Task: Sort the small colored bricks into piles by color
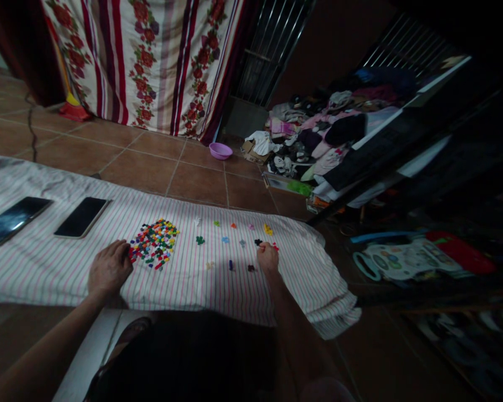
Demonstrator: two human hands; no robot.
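Note:
A mixed pile of small colourful pieces (155,244) lies on a striped cloth. My left hand (110,267) rests at the pile's left edge, fingers bent towards it; whether it holds a piece is hidden. Right of the pile are small single-colour groups, among them dark green (200,240), light blue (225,240), grey (242,243), yellow (268,229) and dark blue (230,265). My right hand (267,257) is closed between the black group (258,242) and the red group (275,247); anything between its fingertips is too small to make out.
Two dark phones or tablets (81,217) lie on the cloth (67,279) at the left. Beyond its far edge, a purple basin (221,151) stands on the tiled floor near a heap of clothes (314,131). A floral curtain (159,61) hangs behind.

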